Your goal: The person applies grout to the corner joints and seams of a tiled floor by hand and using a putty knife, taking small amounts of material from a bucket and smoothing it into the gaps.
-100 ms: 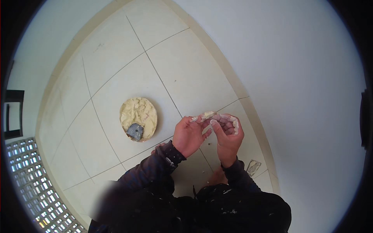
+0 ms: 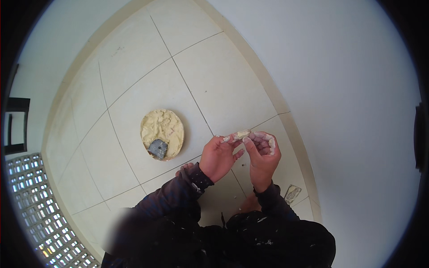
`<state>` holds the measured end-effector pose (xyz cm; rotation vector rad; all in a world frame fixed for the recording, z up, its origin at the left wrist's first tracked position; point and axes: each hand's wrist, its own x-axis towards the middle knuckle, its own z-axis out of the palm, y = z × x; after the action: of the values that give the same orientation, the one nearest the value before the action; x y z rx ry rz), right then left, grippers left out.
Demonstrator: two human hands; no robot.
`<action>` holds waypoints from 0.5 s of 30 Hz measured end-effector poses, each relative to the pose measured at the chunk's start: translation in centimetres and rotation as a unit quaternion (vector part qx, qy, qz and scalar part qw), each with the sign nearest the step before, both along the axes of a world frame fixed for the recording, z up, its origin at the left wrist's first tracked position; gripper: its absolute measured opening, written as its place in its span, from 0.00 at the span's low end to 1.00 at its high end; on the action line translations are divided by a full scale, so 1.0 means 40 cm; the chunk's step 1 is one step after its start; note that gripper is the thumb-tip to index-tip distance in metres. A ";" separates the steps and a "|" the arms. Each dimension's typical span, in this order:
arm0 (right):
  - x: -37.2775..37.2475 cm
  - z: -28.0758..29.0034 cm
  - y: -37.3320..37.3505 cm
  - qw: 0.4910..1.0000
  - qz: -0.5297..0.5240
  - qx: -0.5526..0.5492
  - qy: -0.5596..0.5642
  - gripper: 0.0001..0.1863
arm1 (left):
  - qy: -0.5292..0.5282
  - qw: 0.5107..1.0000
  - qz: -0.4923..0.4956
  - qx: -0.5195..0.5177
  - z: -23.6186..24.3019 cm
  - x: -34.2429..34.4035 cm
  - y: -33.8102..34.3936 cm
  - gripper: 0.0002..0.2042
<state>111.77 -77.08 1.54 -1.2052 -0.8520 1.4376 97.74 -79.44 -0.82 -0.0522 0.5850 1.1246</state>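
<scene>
My left hand (image 2: 215,161) and my right hand (image 2: 263,158) meet at their fingertips in front of me, above the tiled floor. A small lump of pale yellow putty (image 2: 242,133) sits at the fingertips where they meet, held between both hands. White-yellow putty smears the fingers of both hands. The right hand's fingers are curled, with its thumb drawn in toward them. Left of the hands, a round tub (image 2: 181,145) stands on the floor, filled with the same putty. A grey, flat plate-like tool (image 2: 157,149) lies on the putty at the tub's near side.
A putty-smeared flat rectangular piece (image 2: 292,194) lies on the floor right of my right forearm. A white wall (image 2: 357,111) with a beige skirting (image 2: 263,73) runs along the right. A lattice block screen (image 2: 42,205) is at the lower left. Small crumbs dot the floor.
The view has shifted slightly, so the tub and floor sit a little further right. Both hands keep nearly the same pose at the lump.
</scene>
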 end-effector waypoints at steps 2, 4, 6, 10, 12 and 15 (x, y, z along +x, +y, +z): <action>-0.018 0.000 -0.012 1.000 0.000 0.009 -0.007 0.13 | -0.025 1.000 0.003 0.008 -0.003 -0.017 -0.023 0.15; -0.029 -0.005 -0.027 0.999 0.008 0.025 0.033 0.14 | -0.011 1.000 0.013 -0.015 0.011 -0.040 -0.035 0.15; -0.038 -0.012 -0.035 0.999 0.026 0.025 0.016 0.14 | 0.001 0.999 0.021 -0.037 0.016 -0.059 -0.051 0.15; -0.066 0.000 -0.051 0.997 0.069 0.021 0.003 0.17 | 0.038 0.998 0.015 -0.041 0.011 -0.093 -0.087 0.16; -0.072 0.006 -0.061 0.998 0.066 0.021 -0.001 0.16 | 0.053 0.997 0.012 -0.051 0.010 -0.099 -0.097 0.16; -0.061 0.002 -0.076 0.998 0.049 0.020 -0.020 0.15 | 0.015 1.000 -0.008 -0.020 -0.009 -0.103 -0.108 0.14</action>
<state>109.34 -80.13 1.64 -1.1790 -0.9742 1.4738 93.61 -83.77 -1.20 -0.0650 0.6334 1.1007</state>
